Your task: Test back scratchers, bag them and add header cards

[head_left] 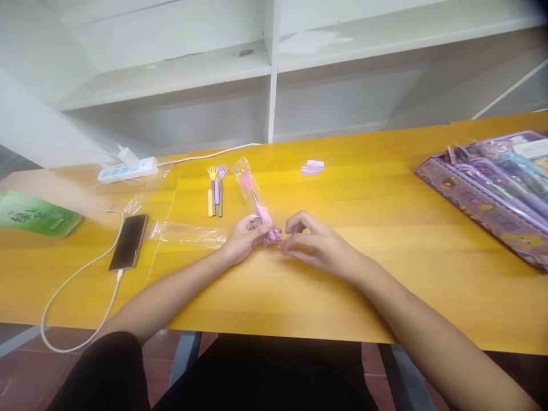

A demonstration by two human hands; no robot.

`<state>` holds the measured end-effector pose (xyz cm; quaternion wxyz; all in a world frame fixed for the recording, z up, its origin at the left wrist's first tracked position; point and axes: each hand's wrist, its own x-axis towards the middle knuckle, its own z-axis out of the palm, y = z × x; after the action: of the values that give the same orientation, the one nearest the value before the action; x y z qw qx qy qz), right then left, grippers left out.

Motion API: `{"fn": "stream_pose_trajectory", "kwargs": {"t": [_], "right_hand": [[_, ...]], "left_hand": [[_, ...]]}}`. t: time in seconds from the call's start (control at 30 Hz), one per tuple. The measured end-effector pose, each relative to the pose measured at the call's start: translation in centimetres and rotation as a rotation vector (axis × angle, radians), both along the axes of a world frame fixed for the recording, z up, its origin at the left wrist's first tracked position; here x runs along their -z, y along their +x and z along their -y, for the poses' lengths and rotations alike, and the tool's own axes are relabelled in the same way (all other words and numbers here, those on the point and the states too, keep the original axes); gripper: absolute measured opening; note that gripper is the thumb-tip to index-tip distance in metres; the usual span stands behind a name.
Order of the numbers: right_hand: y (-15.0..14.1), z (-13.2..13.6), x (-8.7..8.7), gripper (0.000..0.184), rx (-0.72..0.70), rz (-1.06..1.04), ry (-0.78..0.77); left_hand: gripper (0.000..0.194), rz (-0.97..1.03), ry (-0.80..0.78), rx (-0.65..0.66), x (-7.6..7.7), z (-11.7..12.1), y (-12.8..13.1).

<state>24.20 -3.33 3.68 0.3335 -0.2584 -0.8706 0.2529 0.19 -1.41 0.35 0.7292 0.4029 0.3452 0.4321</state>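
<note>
A pink hand-shaped pen in a clear plastic sleeve lies slanted on the yellow table. My left hand is closed around its lower pink end. My right hand pinches the bottom edge of the same sleeve, fingers curled. Beyond them lie a yellow hand-shaped pen and a purple one, side by side and unwrapped. An empty clear sleeve rests left of my left hand.
A phone on a white charging cable lies at the left, near a white power strip and a green packet. Small stickers sit mid-table. A purple stationery set fills the right. White shelves stand behind.
</note>
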Motion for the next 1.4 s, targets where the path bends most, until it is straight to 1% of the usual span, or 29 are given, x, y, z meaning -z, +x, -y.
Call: {"fn": "stream_pose_trajectory", "kwargs": {"t": [0.13, 0.2, 0.3, 0.43, 0.53, 0.6, 0.7, 0.77, 0.8, 0.87, 1.0, 1.07, 1.13, 1.23, 1.3, 1.4], "right_hand": [[0.0, -0.3, -0.2, 0.006, -0.032, -0.052, 0.08], [-0.4, -0.2, -0.2, 0.007, -0.04, -0.089, 0.057], [-1.0, 0.0, 0.0, 0.006, 0.007, -0.134, -0.032], [-1.3, 0.1, 0.5, 0.007, 0.1, -0.143, -0.089], [-1.3, 0.1, 0.6, 0.008, 0.122, -0.147, -0.108], [-1.2, 0.0, 0.5, 0.009, 0.103, -0.144, -0.141], [-0.9, -0.2, 0.2, 0.009, 0.021, -0.12, -0.192], [-0.5, -0.4, 0.1, 0.017, -0.044, -0.089, -0.207], [-0.3, -0.4, 0.1, 0.019, -0.064, -0.077, -0.201], [0.1, -0.7, 0.2, 0.015, -0.079, -0.063, -0.159], [0.4, -1.0, 0.5, 0.008, -0.056, -0.061, 0.013], [0.3, -0.9, 0.4, 0.01, -0.053, -0.078, 0.091], [0.1, -0.8, 0.2, 0.012, -0.07, -0.104, 0.109], [-0.4, -0.5, 0.2, 0.01, -0.077, -0.122, 0.01], [-0.7, -0.3, 0.4, 0.006, -0.029, -0.14, -0.077], [-1.0, -0.1, 1.1, 0.007, 0.065, -0.18, -0.172]], "left_hand": [[0.048, -0.035, 0.029, 0.003, 0.4, 0.1, -0.1], [0.052, -0.056, 0.052, 0.005, 0.6, 0.1, -0.2], [0.063, -0.079, 0.062, 0.015, 0.9, 0.2, -0.3], [0.057, -0.082, 0.029, 0.025, 0.9, 0.2, -0.2], [0.051, -0.065, 0.035, 0.055, 1.0, 0.1, -0.2], [0.048, -0.066, 0.05, 0.077, 1.0, 0.1, -0.3], [0.045, -0.068, 0.065, 0.092, 0.9, 0.2, -0.3], [0.043, -0.058, 0.063, 0.1, 0.8, 0.2, -0.4], [0.042, -0.053, 0.062, 0.102, 0.8, 0.2, -0.3], [0.042, -0.049, 0.055, 0.109, 0.7, 0.2, -0.3], [0.046, -0.045, 0.044, 0.115, 0.6, 0.1, -0.3], [0.047, -0.062, 0.04, 0.112, 0.5, 0.1, -0.3], [0.047, -0.086, 0.04, 0.115, 0.4, 0.1, -0.3], [0.049, -0.101, 0.037, 0.108, 0.3, 0.1, -0.2], [0.052, -0.092, 0.032, 0.087, 0.4, 0.2, -0.2], [0.053, -0.08, 0.038, 0.062, 0.6, 0.2, -0.1]]}}
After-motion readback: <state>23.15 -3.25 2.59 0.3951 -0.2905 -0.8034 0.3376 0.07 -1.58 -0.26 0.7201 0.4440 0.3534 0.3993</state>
